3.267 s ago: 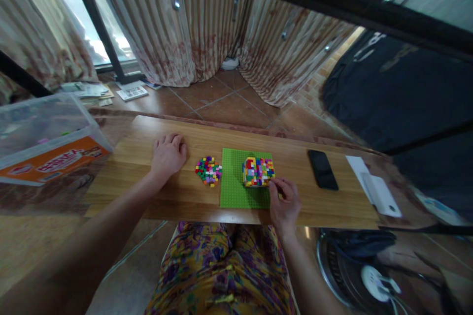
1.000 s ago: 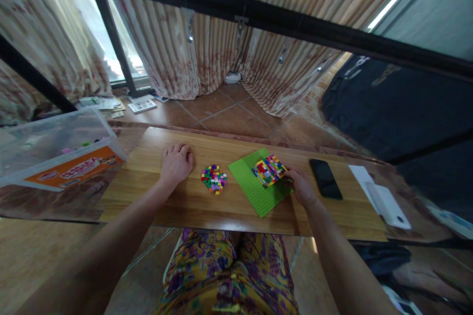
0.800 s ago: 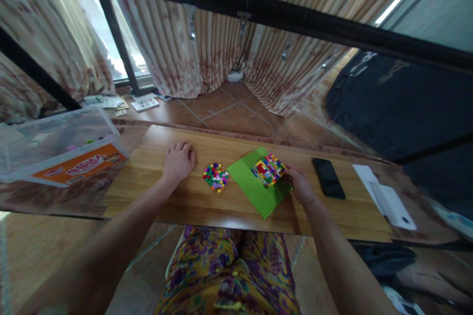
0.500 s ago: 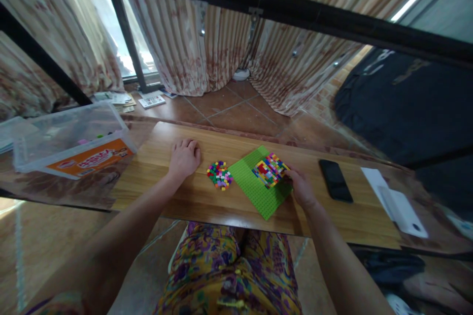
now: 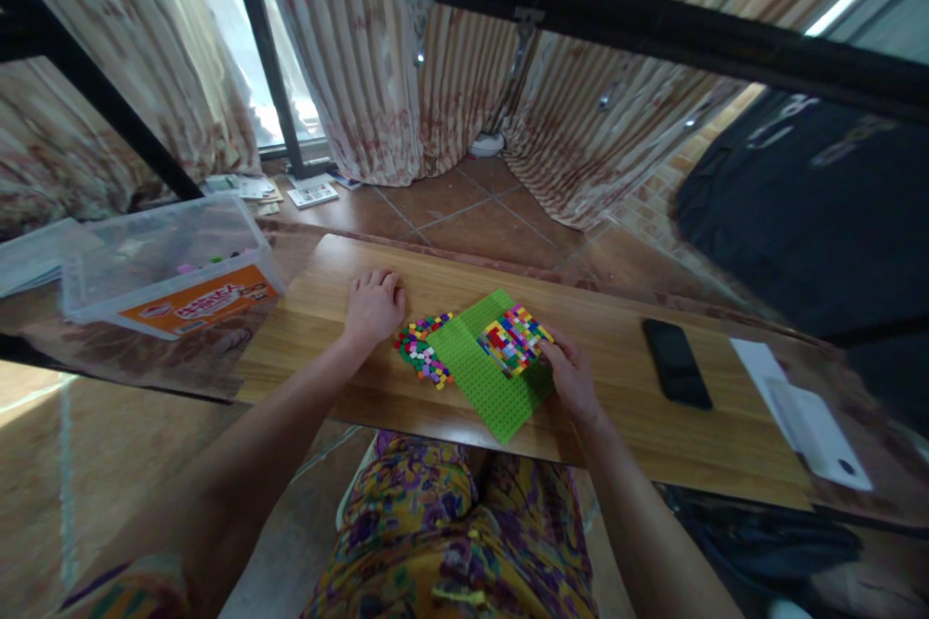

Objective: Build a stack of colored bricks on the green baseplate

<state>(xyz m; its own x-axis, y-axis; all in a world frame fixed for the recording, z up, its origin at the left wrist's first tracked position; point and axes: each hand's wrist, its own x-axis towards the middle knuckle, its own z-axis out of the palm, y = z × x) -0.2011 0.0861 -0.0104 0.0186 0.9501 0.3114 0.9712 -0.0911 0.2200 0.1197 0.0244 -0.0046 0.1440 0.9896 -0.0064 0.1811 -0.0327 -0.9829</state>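
Note:
My left hand [image 5: 375,307] rests on the wooden board, its fingers lying loosely on the surface with nothing in them. Close to its right is a pile of small multicoloured building bricks [image 5: 419,348]. A green studded baseplate [image 5: 483,403] lies turned at an angle, and its left corner overlaps the pile. On its upper right part sits a dense patch of bricks [image 5: 512,340] in red, yellow, blue, white and other colours. My right hand [image 5: 572,375] grips the baseplate's right edge, with fingertips beside the patch and partly hidden.
A black phone [image 5: 676,363] and a white flat object [image 5: 817,426] lie to the right. At the left stands a clear plastic box [image 5: 170,266] with an orange label. The wooden board's front edge [image 5: 450,440] runs just above my lap. A dark metal bar [image 5: 464,5] crosses beyond it.
My right hand has slid the baseplate to the left, so its corner now reaches over the brick pile. My left hand stays in place on the board. The view has shifted slightly.

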